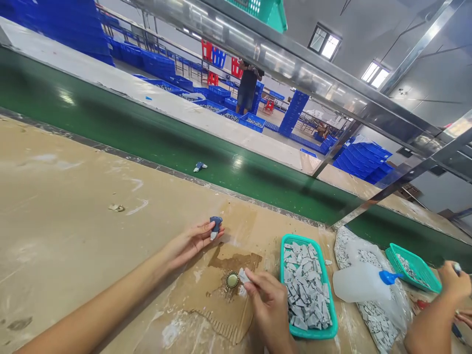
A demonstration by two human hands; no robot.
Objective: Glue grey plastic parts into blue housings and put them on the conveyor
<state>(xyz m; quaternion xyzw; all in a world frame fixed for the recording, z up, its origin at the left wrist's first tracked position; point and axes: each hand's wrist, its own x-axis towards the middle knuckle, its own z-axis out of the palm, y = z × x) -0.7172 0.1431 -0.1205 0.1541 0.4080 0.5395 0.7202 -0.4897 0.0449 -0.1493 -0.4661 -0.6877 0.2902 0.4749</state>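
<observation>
My left hand is closed on a small dark blue piece with a white tip, holding it above the table. In my right hand, thumb and fingers pinch a small grey-white flat piece just right of a bottle cap. Something pale yellowish fills the cap, which rests on a stained, torn piece of cardboard. Whether the pinched piece touches the cap's rim, I cannot tell. Right of my right hand stands a green basket heaped with similar grey-white pieces.
A white bottle with a blue nozzle lies on a plastic bag of pieces. Farther right are another green basket and a co-worker's hand. A blue-and-white piece sits on the green belt beyond the table. Metal posts rise there.
</observation>
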